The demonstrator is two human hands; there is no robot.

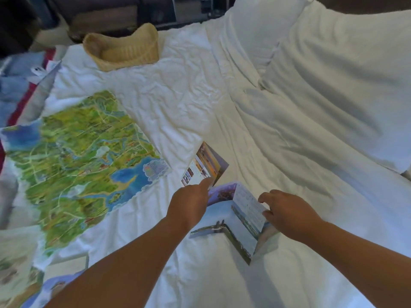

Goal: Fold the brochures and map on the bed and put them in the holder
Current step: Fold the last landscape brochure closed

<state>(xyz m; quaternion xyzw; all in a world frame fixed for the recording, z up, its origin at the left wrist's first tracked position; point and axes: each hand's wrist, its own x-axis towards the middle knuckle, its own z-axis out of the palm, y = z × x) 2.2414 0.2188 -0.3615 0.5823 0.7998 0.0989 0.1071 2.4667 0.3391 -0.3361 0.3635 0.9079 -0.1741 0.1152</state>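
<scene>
1. At far left we find the map (82,165), spread flat and unfolded on the bed (178,107). Blurred printed papers (64,270) lie near its bottom-left corner; we cannot read them.
2. Beyond the map, near the bed's far edge, stands the wicker holder (124,50), with its opening facing us. It is well apart from both hands.
3. The left hand (191,205) reaches forward, its back towards us.
   - Its forefinger is straight, and its tip meets the near corner of the far brochure (205,166).
   - Its other fingers are hidden behind the hand, so we cannot tell whether it grips anything.
   - The hand also covers part of the left panel of the near brochure (235,216).
4. The far brochure lies partly folded on the sheet, between the map and the near brochure.
5. The near brochure stands half open in a zigzag, with its middle fold raised.
6. The right hand (287,214) has curled fingers.
   - Thumb and fingertips pinch the right edge of the near brochure's raised panel.
7. At far right, a rumpled white duvet (322,107) covers the rest of the bed.
</scene>
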